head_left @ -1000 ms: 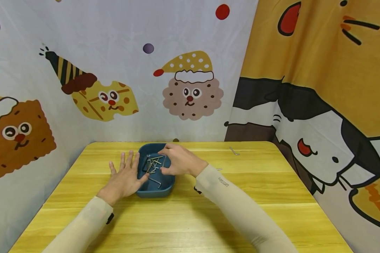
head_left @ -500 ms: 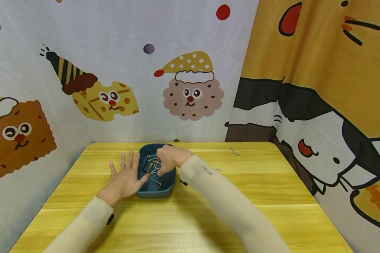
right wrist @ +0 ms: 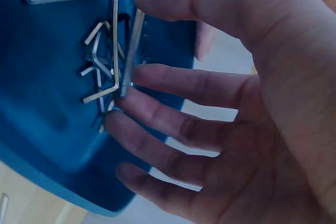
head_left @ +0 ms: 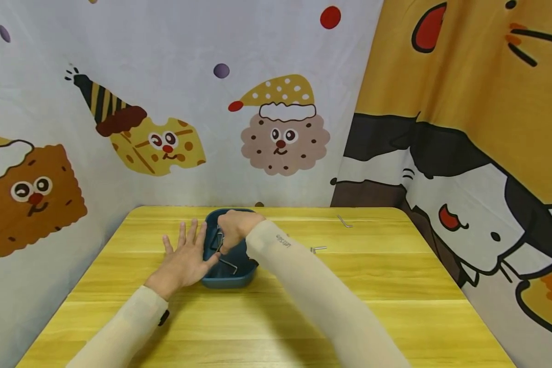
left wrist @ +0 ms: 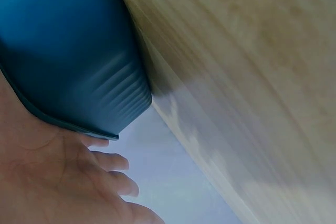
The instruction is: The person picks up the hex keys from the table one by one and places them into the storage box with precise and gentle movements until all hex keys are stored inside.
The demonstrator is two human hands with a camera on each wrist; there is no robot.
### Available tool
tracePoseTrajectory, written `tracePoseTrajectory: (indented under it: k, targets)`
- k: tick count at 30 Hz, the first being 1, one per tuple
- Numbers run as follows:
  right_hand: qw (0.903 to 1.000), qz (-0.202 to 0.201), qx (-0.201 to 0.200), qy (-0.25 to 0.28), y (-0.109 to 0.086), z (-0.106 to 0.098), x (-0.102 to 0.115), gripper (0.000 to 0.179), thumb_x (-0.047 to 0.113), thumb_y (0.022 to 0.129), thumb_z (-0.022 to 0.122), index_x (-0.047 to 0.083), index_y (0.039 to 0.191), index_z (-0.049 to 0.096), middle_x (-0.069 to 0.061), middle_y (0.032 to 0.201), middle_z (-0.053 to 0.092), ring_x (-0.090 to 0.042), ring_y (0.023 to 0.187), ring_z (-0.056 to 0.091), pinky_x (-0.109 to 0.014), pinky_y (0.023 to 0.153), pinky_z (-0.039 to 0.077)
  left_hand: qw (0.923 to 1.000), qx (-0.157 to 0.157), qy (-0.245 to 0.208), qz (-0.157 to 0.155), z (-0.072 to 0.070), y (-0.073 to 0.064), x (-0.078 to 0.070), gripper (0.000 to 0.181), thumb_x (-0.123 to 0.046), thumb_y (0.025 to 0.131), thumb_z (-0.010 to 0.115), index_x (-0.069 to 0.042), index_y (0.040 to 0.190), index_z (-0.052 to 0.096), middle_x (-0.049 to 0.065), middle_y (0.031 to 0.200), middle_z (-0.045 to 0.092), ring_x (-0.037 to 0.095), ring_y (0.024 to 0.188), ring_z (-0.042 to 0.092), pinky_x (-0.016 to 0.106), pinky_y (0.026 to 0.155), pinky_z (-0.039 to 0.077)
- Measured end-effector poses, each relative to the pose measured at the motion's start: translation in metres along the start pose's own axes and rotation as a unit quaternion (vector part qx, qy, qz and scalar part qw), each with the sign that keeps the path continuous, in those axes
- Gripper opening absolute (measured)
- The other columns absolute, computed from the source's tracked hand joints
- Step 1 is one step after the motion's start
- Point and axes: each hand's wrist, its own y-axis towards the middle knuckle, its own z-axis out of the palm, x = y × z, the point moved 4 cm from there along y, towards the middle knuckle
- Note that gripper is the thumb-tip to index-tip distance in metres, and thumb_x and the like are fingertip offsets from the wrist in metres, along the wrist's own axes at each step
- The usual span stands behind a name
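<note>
Blue tray (head_left: pixel 230 282), head view: stands near the far edge of the wooden table (head_left: pixel 423 296), between left and right hands.
Left hand (head_left: pixel 186 261), head view: spread with straight fingers along the tray's left side, thumb over the rim; grips nothing.
Right hand (head_left: pixel 236 231), head view: reaches down inside the tray, hiding much of the contents.
L-shaped hex key (head_left: pixel 228 265), head view: lies in the tray's near half.
Table keys (head_left: pixel 345 222), head view: rest right of the tray, one near the far edge, more just beyond the right sleeve (head_left: pixel 303 276).
Progress, head view: looks under way but unfinished, judging by the split between tray and table; cannot tell a final count.
Sleeve lettering, head view: small and upside down; seems to read "Let's Slim", last letters unsure.
Curtain (head_left: pixel 175 87), head view: bears cartoon prints, no readable words.
Tray wall, left wrist view: ribbed, with no label in sight; touched by the left palm at the rim.
Key pile (right wrist: pixel 100 72), right wrist view: lies tangled on the tray floor; seems left to deal with.
Slanting key (right wrist: pixel 131 56), right wrist view: sits between right thumb and fingertips, all spread apart and loosely bent; cannot tell whether touched.
Markings, right wrist view: none legible.
</note>
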Motion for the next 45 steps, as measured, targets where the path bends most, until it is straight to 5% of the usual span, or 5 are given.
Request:
tracePoseTrajectory:
  k: [7,20,27,32,45]
  targets:
    - [0.9994,-0.006,-0.020,0.028,0.008,0.003,-0.006,0.024,0.044,0.104,0.090,0.022,0.110,0.081,0.009,0.097,0.080,-0.013,0.095,0.083,-0.029,0.079,0.064,1.0000,-0.001,0.003,0.006,-0.002,0.004,-0.006,0.105,-0.062,0.117,0.057,-0.008,0.189,0.003,0.024,0.196,-0.010,0.058,0.180,-0.017,0.096,0.129,-0.015]
    - [0.9959,-0.024,-0.086,0.016,-0.005,0.000,-0.015,0.049,0.045,0.107,0.086,0.019,0.148,0.079,0.001,0.150,0.079,-0.017,0.125,0.079,-0.039,0.105,0.069,0.9999,-0.009,0.010,0.006,-0.003,0.004,-0.007,0.104,-0.064,0.118,0.055,-0.006,0.188,0.005,0.026,0.196,-0.008,0.059,0.179,-0.015,0.097,0.129,-0.013]
    - [0.9841,-0.067,-0.163,-0.021,-0.020,0.004,-0.020,0.054,0.048,0.111,0.079,0.019,0.157,0.075,0.000,0.155,0.076,-0.020,0.134,0.077,-0.038,0.112,0.067,1.0000,-0.003,0.002,0.002,-0.003,0.003,-0.006,0.105,-0.063,0.118,0.057,-0.006,0.188,0.004,0.026,0.196,-0.009,0.059,0.180,-0.015,0.096,0.129,-0.015]
    - [0.9595,-0.103,-0.262,-0.015,-0.036,0.005,-0.027,0.048,0.047,0.114,0.074,0.019,0.153,0.078,-0.006,0.153,0.076,-0.023,0.129,0.079,-0.040,0.110,0.068,1.0000,-0.006,-0.001,0.002,-0.002,0.002,-0.004,0.105,-0.062,0.117,0.058,-0.005,0.188,0.003,0.028,0.195,-0.009,0.060,0.179,-0.016,0.096,0.128,-0.015]
    - [0.8583,-0.174,-0.483,-0.017,-0.090,0.022,-0.062,0.025,0.031,0.110,0.079,0.017,0.129,0.087,-0.001,0.119,0.081,-0.019,0.107,0.079,-0.042,0.102,0.067,0.9999,-0.008,-0.006,0.000,0.001,0.000,-0.004,0.106,-0.063,0.117,0.058,-0.003,0.188,0.007,0.030,0.195,-0.004,0.061,0.179,-0.013,0.096,0.130,-0.013]
